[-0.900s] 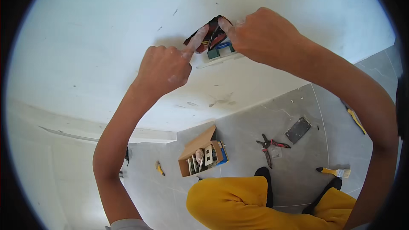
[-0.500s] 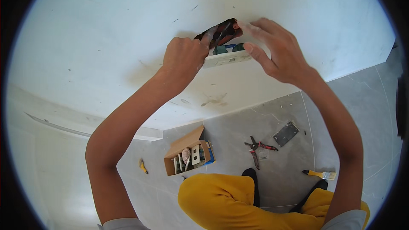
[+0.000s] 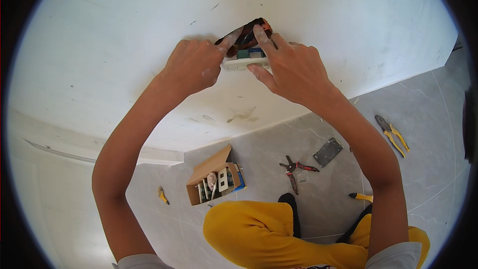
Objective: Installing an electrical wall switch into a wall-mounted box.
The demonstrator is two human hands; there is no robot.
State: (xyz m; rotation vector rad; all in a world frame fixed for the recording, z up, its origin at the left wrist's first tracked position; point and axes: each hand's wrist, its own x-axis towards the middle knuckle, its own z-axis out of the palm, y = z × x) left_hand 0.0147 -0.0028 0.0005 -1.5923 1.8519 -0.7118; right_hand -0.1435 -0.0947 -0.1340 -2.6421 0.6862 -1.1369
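A white wall socket (image 3: 234,65) with green terminal blocks on its back hangs out of a dark rectangular opening (image 3: 230,37) in the white wall. My left hand (image 3: 194,67) is closed at the socket's left end, its index finger reaching into the opening; its thumb is hidden. My right hand (image 3: 294,67) straddles the right end, thumb against the front and index finger in the opening among dark wires. A short stretch of blue wire shows behind the socket.
On the grey tiled floor stands an open cardboard box (image 3: 193,197) of parts. Red-and-black wire strippers (image 3: 294,168), a dark rectangular plate (image 3: 328,152), yellow-handled pliers (image 3: 395,134) and a yellow-handled tool (image 3: 163,196) lie about. My right forearm partly covers a brush (image 3: 362,197).
My right hand has moved left from beside the opening onto the socket's right end, its index finger now in the opening. The view has shifted slightly, and the pliers have come into sight.
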